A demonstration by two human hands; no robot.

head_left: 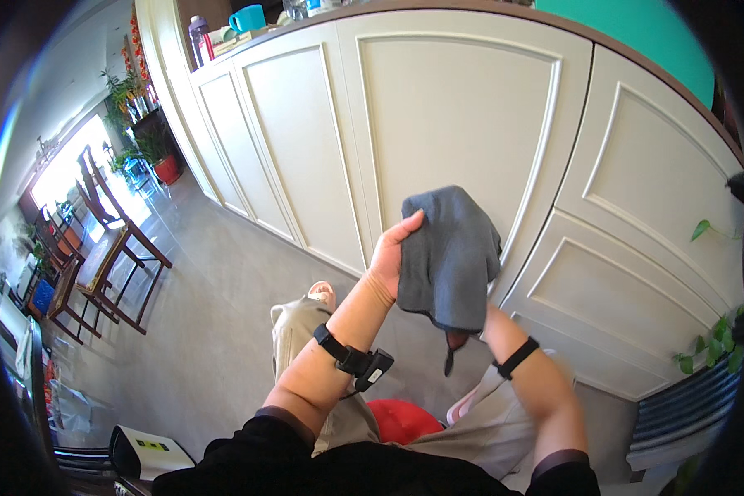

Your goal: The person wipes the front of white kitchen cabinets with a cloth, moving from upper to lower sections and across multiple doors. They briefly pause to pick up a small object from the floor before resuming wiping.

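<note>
A grey cloth (447,260) hangs draped in front of me, held up before a white panelled cabinet door (452,105). My left hand (392,257) grips its left edge, with the thumb lying on the near side and the fingers hidden behind the fabric. Most of my right hand (493,313) is covered by the cloth; only the wrist side shows at its lower right. What those covered fingers do cannot be seen. Below the hem dangles a dark loop or corner (450,359).
A brown-edged countertop (310,23) above the cabinets holds a turquoise mug (248,20) and a purple bottle (198,34). Wooden chairs (105,260) stand on the grey floor (211,297) at left. Beneath me is a red seat (403,421). Leafy vines (719,341) hang at right.
</note>
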